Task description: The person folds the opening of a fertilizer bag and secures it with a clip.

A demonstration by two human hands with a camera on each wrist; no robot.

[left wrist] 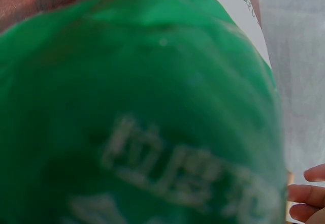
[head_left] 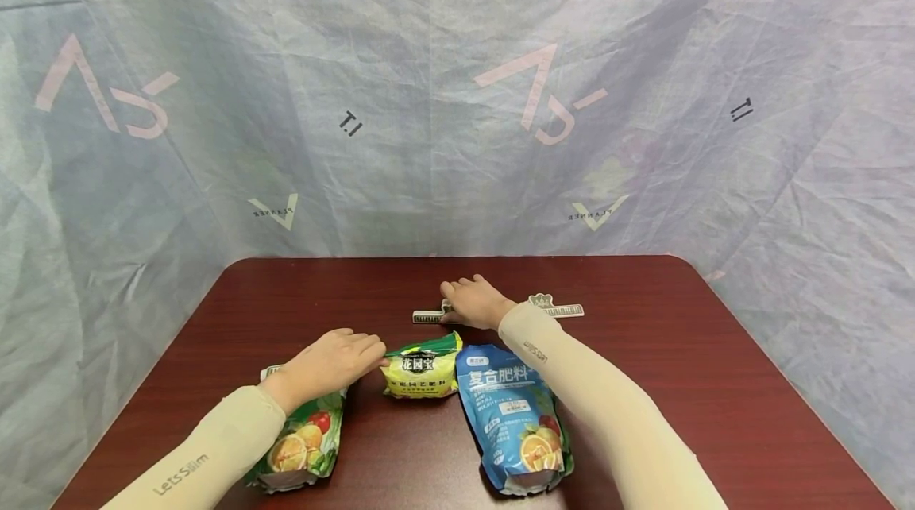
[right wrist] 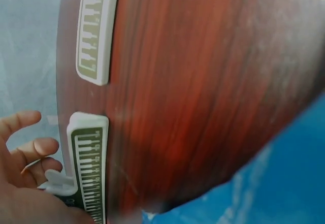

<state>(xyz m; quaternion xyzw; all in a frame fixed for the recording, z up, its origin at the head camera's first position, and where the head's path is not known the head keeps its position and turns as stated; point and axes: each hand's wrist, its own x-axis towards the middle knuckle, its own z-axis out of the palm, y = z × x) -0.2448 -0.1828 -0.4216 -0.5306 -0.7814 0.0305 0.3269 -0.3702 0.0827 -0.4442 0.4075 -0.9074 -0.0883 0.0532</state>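
Observation:
My right hand (head_left: pixel 475 302) is at the left one of two piano-key patterned clips (head_left: pixel 427 318) at the far side of the table. In the right wrist view, the thumb lies against this clip (right wrist: pixel 90 163) while the other fingers (right wrist: pixel 35 150) stand apart from its white lever. My left hand (head_left: pixel 332 359) reaches over a green bag (head_left: pixel 303 446) with fruit on it. Its fingertips are at the left edge of a small yellow-green bag (head_left: pixel 420 375). The green bag (left wrist: pixel 152 92) fills most of the left wrist view.
The second piano-key clip (head_left: pixel 565 311) lies to the right of my right hand. A blue pouch (head_left: pixel 507 423) with Chinese lettering and fruit lies under my right forearm. Behind the dark red table (head_left: pixel 643 351) hangs a grey printed cloth (head_left: pixel 429 97).

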